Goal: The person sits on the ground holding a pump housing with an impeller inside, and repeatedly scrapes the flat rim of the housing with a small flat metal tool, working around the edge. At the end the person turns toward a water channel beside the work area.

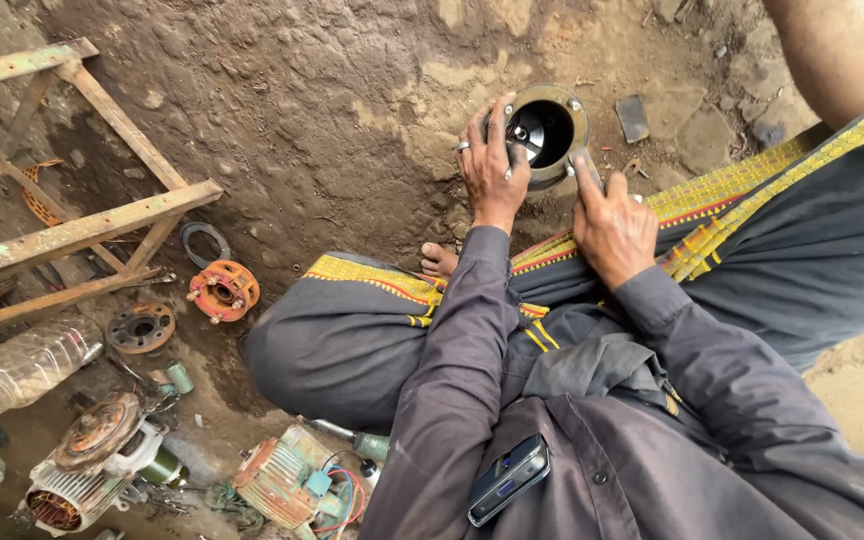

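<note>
Down on a dirt floor (332, 110), a person sits cross-legged with both hands on a round metal housing (548, 132) that stands on the ground at the far side of the scene, just beyond the knees. The left hand (492, 160), a ring on one finger, lies over the housing's left rim with fingers spread and curled on it, the thumb reaching into the dark bore. The right hand (612, 225) rests on the lap cloth (752, 250), fingers loosely folded, only its index finger stretched out to touch the housing's near right edge; it grips nothing. A bare toe (439, 260) shows between the knee and the housing. A phone (508, 478) sticks out of the shirt pocket at the near edge.

To the left stands a rusty angle-iron frame (72, 232). Near it lie an orange flange (223, 290), a dark ring (204, 240) and a rusty disc (141, 327). A clear plastic jar (27, 365) lies on its side at the far left. Two stripped motors (97, 455) (287, 485) sit at the near left, the second with coloured wires showing.
</note>
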The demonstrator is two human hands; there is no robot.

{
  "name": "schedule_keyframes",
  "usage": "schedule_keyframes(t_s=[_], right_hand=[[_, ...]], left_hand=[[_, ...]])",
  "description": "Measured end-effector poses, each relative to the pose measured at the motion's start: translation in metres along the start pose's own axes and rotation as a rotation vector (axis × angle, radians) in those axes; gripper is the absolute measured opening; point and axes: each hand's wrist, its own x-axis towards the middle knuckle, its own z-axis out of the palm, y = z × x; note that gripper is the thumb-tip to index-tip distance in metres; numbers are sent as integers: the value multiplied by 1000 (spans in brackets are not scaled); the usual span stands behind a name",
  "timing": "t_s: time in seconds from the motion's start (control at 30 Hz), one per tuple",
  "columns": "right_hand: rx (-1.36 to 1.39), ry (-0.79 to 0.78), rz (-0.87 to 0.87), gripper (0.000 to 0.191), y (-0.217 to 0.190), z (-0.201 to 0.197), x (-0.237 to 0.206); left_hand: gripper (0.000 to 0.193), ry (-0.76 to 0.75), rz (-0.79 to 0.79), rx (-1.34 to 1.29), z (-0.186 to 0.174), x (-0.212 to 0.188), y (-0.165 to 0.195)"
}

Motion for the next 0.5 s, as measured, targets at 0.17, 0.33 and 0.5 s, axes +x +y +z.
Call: schedule_keyframes(t_s=[0.17,0.33,0.5], right_hand=[[-27,32,1,61,-1,3,-2],[-26,17,19,57,-1,9,0],[3,40,20,54,-2,6,3]], left_hand=[[78,29,20,-13,2,0,-1],[77,27,2,-10,2,-1,0],[78,27,-7,-16,-1,0,3]])
